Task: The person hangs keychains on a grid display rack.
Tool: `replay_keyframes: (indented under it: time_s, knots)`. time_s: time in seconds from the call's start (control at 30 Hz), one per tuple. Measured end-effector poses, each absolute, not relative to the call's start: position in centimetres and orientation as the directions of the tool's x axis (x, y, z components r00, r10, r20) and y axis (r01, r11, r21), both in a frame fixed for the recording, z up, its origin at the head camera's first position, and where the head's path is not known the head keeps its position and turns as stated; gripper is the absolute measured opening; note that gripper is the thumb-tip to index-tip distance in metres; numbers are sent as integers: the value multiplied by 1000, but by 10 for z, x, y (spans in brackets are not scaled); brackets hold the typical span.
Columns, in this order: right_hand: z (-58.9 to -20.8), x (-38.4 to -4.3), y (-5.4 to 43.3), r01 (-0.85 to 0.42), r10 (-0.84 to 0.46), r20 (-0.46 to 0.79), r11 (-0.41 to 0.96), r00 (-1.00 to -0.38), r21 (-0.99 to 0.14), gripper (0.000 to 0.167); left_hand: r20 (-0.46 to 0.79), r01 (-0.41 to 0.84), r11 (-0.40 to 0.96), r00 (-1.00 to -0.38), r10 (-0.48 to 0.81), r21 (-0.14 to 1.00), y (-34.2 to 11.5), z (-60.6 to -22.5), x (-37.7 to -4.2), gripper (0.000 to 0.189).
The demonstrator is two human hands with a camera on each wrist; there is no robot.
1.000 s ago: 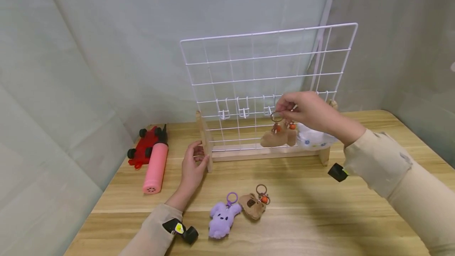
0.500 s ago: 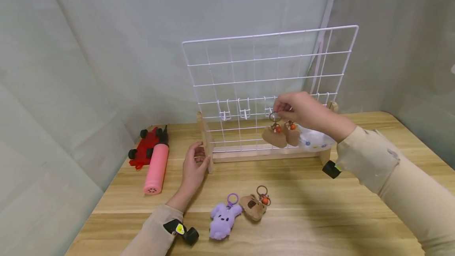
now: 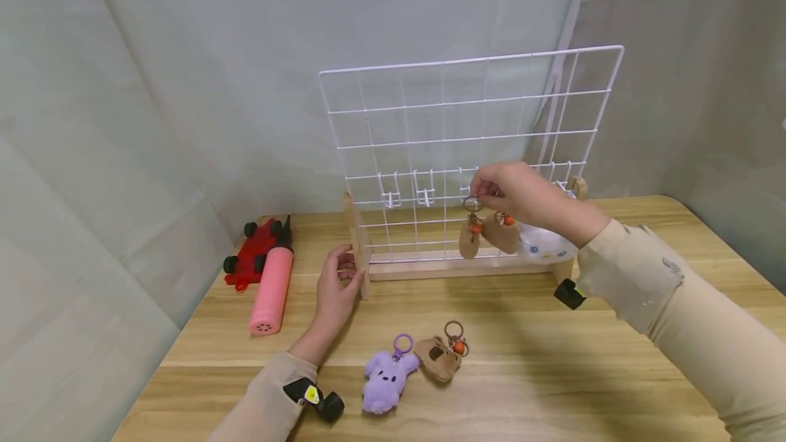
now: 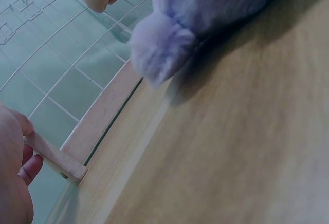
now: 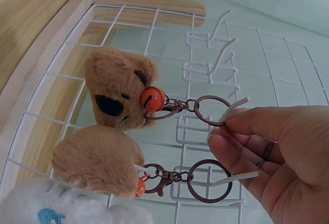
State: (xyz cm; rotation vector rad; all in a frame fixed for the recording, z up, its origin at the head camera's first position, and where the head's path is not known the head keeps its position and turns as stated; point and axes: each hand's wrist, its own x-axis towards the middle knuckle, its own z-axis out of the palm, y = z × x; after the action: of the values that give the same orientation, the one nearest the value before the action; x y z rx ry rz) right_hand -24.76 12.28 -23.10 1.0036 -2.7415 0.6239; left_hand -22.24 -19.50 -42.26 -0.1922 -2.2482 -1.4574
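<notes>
My right hand (image 3: pixel 516 189) pinches the metal ring of a brown bear plush keychain (image 5: pixel 118 88) in front of the white wire grid (image 3: pixel 424 121). In the right wrist view that ring overlaps a white hook (image 5: pixel 239 103); whether the hook passes through it I cannot tell. Beside it, a second brown plush keychain (image 5: pixel 97 160) hangs by its ring from another hook. A white plush (image 3: pixel 543 244) with blue marks is next to that, partly hidden by my right hand and wrist. My left hand (image 3: pixel 336 288) grips the left wooden upright (image 3: pixel 357 244) of the grid's stand.
On the table in front lie a purple plush keychain (image 3: pixel 387 380) and a brown bear keychain (image 3: pixel 439 358). A pink cylinder (image 3: pixel 272 288) and a red toy car (image 3: pixel 252 254) with black wheels lie at the left. Two unused-looking hooks (image 3: pixel 425 196) are on the grid's left part.
My right hand has shifted slightly left and down with the bear keychain, which has swung and turned to a narrower side. My left hand keeps its grip on the upright.
</notes>
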Motion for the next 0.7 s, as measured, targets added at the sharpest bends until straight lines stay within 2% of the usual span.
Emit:
replay_keyframes:
  time_s: [0.53,0.7]
  knots:
    - [-223,-235,125,-654,-562,338,675,-755,-340,11,458,368,432,-881,-122,823,-195,-422,-222,46]
    - [-222,-231,126,-678,-569,378,668,-731,-306,11,464,372,429,-877,-129,823,-195,-423,-222,46]
